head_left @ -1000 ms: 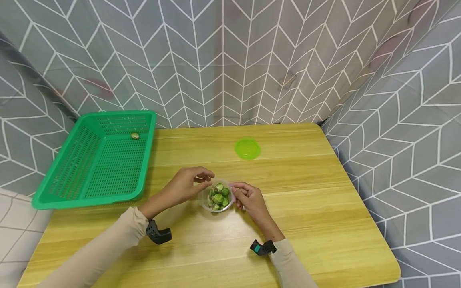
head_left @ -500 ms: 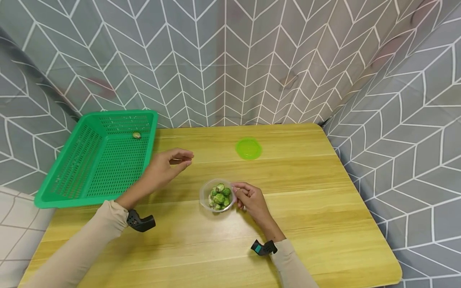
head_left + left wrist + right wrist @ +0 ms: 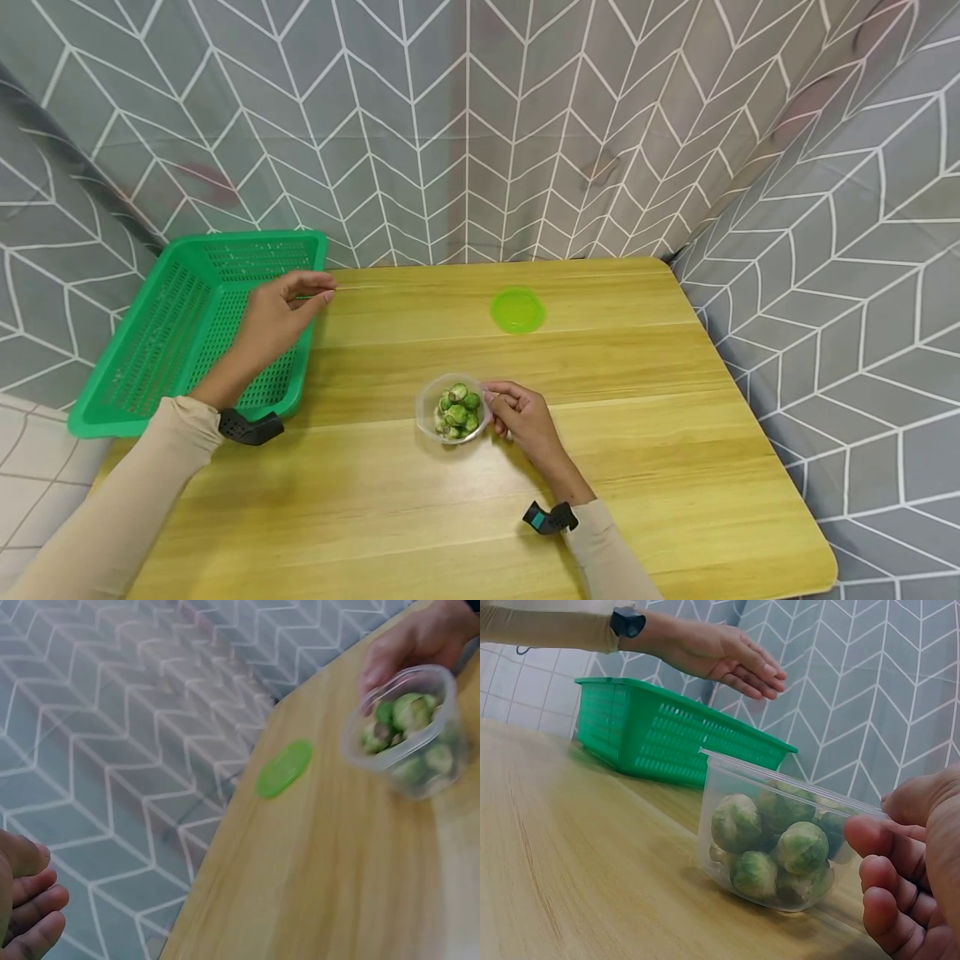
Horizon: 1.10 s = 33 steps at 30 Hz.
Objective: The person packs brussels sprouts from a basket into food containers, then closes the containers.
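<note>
A clear plastic container (image 3: 426, 408) stands on the table, holding several Brussels sprouts (image 3: 456, 411). At its right side my right hand (image 3: 522, 417) pinches the rim between thumb and fingers, as the right wrist view shows closely. My left hand (image 3: 279, 315) is held above the right part of the green basket (image 3: 180, 422), its fingers extended and nothing in them. In the right wrist view the same left hand (image 3: 724, 660) hovers higher than the basket's rim. The basket's far right corner is hidden behind that hand.
A flat, bright green lid (image 3: 517, 311) lies toward the back of the wooden table (image 3: 637, 433). Grey patterned curtains (image 3: 480, 125) hang along the table's far and right sides. White tiles (image 3: 37, 475) show at the left.
My left hand has moved from beside the container, left and back, to over the green basket, covering the lone sprout seen there before. The right hand and the container have stayed in place.
</note>
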Motion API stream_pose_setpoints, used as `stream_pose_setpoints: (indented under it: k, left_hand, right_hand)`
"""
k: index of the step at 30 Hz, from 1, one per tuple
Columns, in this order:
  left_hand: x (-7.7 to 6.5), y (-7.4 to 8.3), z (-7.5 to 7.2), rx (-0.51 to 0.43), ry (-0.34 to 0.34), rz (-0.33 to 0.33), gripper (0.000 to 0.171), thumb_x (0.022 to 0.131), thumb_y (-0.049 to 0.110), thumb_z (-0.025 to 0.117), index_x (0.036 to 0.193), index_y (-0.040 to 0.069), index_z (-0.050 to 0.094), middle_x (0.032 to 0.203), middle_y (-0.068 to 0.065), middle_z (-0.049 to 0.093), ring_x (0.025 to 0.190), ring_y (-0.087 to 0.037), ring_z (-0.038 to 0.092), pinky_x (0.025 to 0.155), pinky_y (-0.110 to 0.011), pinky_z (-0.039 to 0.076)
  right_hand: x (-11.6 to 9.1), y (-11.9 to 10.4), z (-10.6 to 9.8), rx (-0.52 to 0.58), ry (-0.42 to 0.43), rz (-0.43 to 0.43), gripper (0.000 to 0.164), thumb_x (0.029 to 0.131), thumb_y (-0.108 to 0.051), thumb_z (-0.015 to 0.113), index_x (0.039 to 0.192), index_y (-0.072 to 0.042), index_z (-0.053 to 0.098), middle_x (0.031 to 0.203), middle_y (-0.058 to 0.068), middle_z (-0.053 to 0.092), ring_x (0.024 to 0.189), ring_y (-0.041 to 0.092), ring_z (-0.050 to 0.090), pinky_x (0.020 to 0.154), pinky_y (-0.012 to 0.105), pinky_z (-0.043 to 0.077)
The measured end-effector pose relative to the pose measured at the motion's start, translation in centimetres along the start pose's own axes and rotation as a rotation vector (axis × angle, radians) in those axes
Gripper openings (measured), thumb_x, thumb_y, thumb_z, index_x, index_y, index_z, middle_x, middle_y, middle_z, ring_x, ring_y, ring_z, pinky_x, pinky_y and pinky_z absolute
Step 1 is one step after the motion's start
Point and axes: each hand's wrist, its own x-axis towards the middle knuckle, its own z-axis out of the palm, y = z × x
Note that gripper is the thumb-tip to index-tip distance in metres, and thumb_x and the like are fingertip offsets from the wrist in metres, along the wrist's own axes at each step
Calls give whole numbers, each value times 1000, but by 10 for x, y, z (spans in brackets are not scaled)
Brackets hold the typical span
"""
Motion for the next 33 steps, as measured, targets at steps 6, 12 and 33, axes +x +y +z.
stream_pose_setpoints:
  k: [6, 12, 33]
  left_hand:
    - [11, -18, -18, 3, 31, -52, 35, 100, 24, 66, 129, 6, 66, 119, -13, 70, 98, 7, 61, 82, -7, 48]
    - [18, -43, -26, 79, 91, -119, 40, 99, 34, 66, 129, 7, 67, 120, -14, 70, 96, 9, 58, 81, -8, 46]
    - [36, -110, -29, 220, 61, -239, 48, 103, 35, 58, 136, -1, 59, 126, -25, 64, 113, -39, 60, 89, -52, 49]
  right_hand:
    - [0, 2, -1, 7, -4, -11, 25, 99, -20, 67, 119, -5, 72, 70, 9, 65, 52, 13, 52, 43, 19, 41]
    - [0, 3, -1, 10, -6, -11, 26, 99, -21, 68, 119, -5, 72, 69, 7, 65, 52, 12, 53, 43, 19, 42]
    - [2, 1, -3, -19, -21, 42, 25, 101, -10, 62, 123, -1, 69, 80, 35, 63, 54, 15, 54, 45, 22, 42]
